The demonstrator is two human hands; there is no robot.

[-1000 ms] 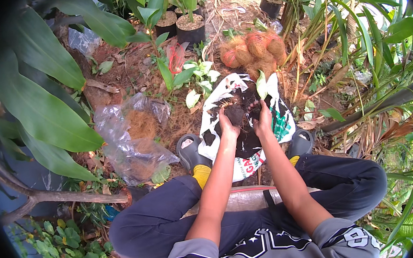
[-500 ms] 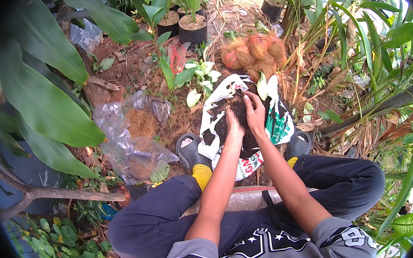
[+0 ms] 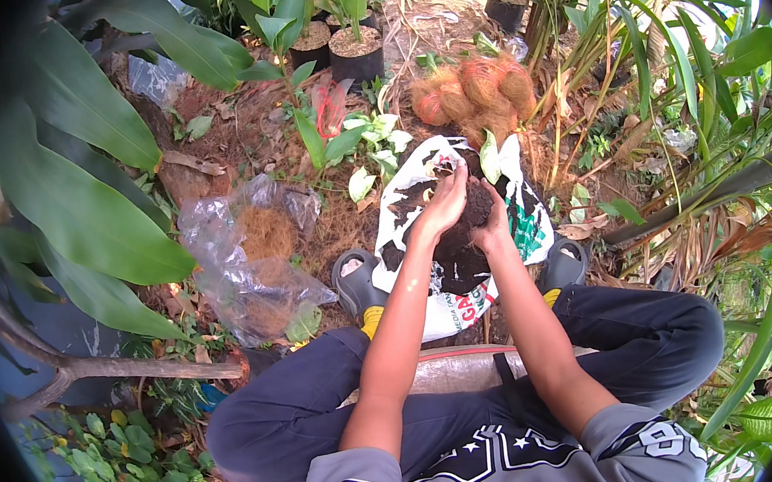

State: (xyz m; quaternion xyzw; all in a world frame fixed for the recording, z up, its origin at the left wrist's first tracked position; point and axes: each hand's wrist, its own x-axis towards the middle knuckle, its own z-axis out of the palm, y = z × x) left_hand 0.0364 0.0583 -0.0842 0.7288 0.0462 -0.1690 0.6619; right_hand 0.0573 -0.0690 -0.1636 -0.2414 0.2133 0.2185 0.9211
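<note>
A dark, rounded clump of soil (image 3: 477, 204) sits between my hands above an opened white plastic bag (image 3: 443, 316). My right hand (image 3: 497, 224) cups the clump from the right and below, fingers curled round it. Against its left side lies my left hand (image 3: 443, 207), palm turned inward with the fingers close together, pressing on it. Loose dark potting soil (image 3: 460, 267) fills the bag beneath. A pale green leaf (image 3: 489, 158) stands just beyond my right fingertips, its base hidden.
Several fibre-wrapped balls (image 3: 483, 86) lie beyond the bag. To the left, a clear plastic bag (image 3: 221, 242) holds brown coconut fibre (image 3: 266, 233). Potted plants in black pots (image 3: 358, 64) stand at the back. A branch (image 3: 149, 369) juts in from the left.
My hands have turned and closed round a soil clump, lifting it into view. The left hand moved slightly up; the right rolled palm inward beneath the clump.
</note>
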